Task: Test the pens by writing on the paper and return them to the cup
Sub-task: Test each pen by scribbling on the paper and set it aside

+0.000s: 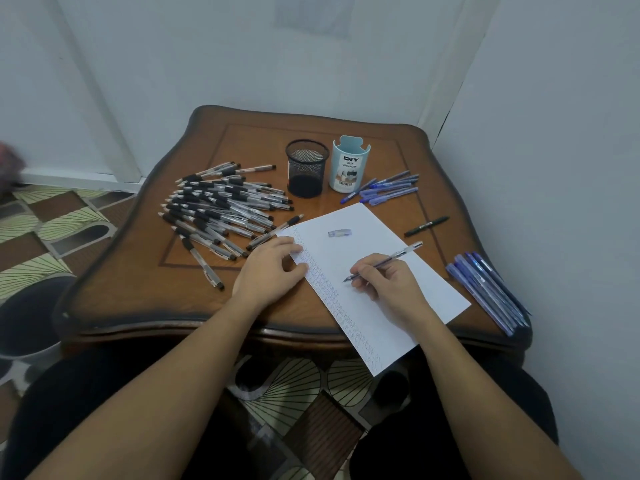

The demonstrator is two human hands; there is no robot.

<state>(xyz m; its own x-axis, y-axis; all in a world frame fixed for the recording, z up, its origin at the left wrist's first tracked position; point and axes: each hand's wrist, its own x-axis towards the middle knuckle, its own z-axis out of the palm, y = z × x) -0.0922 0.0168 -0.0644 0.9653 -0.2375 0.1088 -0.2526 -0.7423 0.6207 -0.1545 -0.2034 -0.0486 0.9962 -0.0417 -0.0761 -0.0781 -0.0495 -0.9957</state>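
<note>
On the wooden table [138,299] lies the white paper [374,244], its near corner past the edge. Left of it sprawls a heap of black-grip pens [221,206]; behind it stands the mesh cup [307,173]. The left hand [273,268] rests on the sheet's left edge (fingers loosely bent, holding nothing). The right hand [384,282] pinches a blue pen [391,259], tip at the paper. A clear cap [339,233] lies farther up the sheet.

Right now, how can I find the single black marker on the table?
Look at the white paper on the wooden table. Just off its right edge, one black marker lies alone on the wood. Unlike the blue pens grouped behind it, it is entirely black.
</note>
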